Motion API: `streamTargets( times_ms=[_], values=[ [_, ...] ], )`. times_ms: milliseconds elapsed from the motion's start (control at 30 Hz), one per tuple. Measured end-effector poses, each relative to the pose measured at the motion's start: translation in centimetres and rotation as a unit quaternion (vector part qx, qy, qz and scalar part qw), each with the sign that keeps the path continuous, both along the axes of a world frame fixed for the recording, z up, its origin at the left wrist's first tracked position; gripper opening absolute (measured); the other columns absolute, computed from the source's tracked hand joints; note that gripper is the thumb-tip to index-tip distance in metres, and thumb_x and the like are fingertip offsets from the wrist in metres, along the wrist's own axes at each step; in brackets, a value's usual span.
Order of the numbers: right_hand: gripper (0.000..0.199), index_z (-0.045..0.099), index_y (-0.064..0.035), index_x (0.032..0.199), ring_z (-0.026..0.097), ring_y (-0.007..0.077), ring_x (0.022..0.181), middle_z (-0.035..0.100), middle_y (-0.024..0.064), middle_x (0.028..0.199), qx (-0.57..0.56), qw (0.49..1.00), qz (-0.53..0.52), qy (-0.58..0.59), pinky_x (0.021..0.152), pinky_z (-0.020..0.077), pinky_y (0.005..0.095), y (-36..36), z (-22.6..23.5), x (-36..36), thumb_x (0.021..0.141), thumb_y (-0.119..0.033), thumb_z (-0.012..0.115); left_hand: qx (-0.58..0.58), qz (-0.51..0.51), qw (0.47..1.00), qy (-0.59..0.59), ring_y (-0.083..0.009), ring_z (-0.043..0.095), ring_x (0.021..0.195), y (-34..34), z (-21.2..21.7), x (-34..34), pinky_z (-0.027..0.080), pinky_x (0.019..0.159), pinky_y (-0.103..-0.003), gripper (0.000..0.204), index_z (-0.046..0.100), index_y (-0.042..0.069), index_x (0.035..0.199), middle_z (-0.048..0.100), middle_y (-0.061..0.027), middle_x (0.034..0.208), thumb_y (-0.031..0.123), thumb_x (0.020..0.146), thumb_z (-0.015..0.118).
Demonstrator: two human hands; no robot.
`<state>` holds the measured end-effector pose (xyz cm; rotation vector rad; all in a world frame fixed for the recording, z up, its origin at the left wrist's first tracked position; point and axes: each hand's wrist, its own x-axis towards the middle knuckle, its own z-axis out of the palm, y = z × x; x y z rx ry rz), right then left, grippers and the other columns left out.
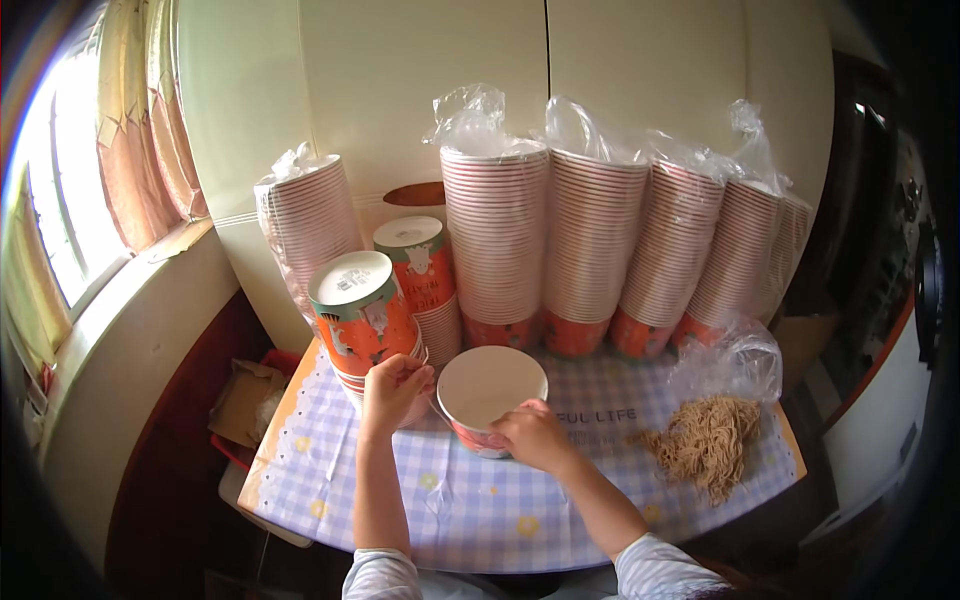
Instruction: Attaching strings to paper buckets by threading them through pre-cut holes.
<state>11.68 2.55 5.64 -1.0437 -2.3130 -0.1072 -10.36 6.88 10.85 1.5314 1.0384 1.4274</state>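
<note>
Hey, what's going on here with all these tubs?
Someone is working with bare hands on an open paper tub standing on a checked tablecloth. The left hand pinches a thin strand beside the tub, while the right hand is at its near right rim. Two stacks of upside-down tubs stand to the left, and tall plastic-wrapped stacks line the back. A loose heap of brown cord lies at the right.

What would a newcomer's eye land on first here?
The tall, plastic-wrapped stacks of tubs lined up along the back of the table. Next, the open tub at front centre, with the right hand at its rim. Then the tan heap of string at the table's right.
</note>
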Motion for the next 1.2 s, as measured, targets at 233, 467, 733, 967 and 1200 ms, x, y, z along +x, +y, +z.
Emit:
streamTargets(
  times_ms=[233, 467, 733, 967, 1200],
  values=[
    [0.017, 0.068, -0.0148, 0.086, 0.059, 0.0178, 0.090, 0.065, 0.0042, 0.084, -0.135, 0.986, -0.090, -0.047, 0.092, 0.0325, 0.0355, -0.4, 2.6, 7.6, 0.074, -0.012, 0.056, -0.043, -0.063, 0.997, 0.001, -0.0062, 0.053, 0.057, 0.3, -0.9, 1.5, 0.047, 0.052, -0.020, 0.019, 0.058, -0.003, 0.079, 0.056, -0.0018, 0.064, 0.015, 0.086, 0.056],
    [0.023, 0.065, -0.0109, 0.095, 0.061, 0.0208, 0.086, 0.065, 0.0088, 0.086, -0.276, 0.955, -0.109, -0.010, 0.098, 0.0280, 0.0377, -2.3, 5.4, 10.7, 0.075, -0.023, 0.062, -0.173, -0.279, 0.944, 0.019, -0.0088, 0.056, 0.057, -1.0, -1.5, 5.5, 0.047, 0.052, -0.022, 0.018, 0.057, -0.004, 0.087, 0.059, -0.0047, 0.065, 0.013, 0.087, 0.054],
    [0.023, 0.062, -0.0046, 0.088, 0.061, 0.0258, 0.079, 0.064, 0.0103, 0.083, -0.066, 0.993, -0.076, 0.068, 0.071, 0.0469, 0.0353, 0.1, 2.3, 4.7, 0.073, -0.022, 0.065, -0.099, -0.202, 0.960, 0.166, -0.0107, 0.059, 0.062, -0.1, -3.5, 6.8, 0.048, 0.059, -0.024, 0.017, 0.063, -0.003, 0.082, 0.063, -0.0071, 0.068, 0.012, 0.082, 0.057],
    [0.014, 0.062, -0.0106, 0.084, 0.061, 0.0266, 0.068, 0.063, 0.0096, 0.073, -0.150, 0.978, -0.147, 0.016, 0.059, 0.0476, 0.0365, -0.4, 2.5, 5.0, 0.075, -0.021, 0.062, -0.066, -0.161, 0.947, 0.271, -0.0115, 0.061, 0.063, -0.1, -2.9, 6.8, 0.048, 0.059, -0.024, 0.018, 0.066, 0.000, 0.086, 0.065, -0.0106, 0.069, 0.015, 0.076, 0.062],
    [0.013, 0.059, -0.0077, 0.088, 0.061, 0.0283, 0.067, 0.063, 0.0102, 0.074, -0.154, 0.974, -0.140, 0.085, 0.059, 0.0461, 0.0378, -0.3, 3.3, 7.3, 0.077, -0.015, 0.059, -0.080, -0.147, 0.969, 0.183, -0.0114, 0.063, 0.066, -0.6, -4.1, 8.2, 0.049, 0.061, -0.024, 0.019, 0.065, -0.002, 0.087, 0.066, -0.0105, 0.072, 0.015, 0.078, 0.062]
  ],
)
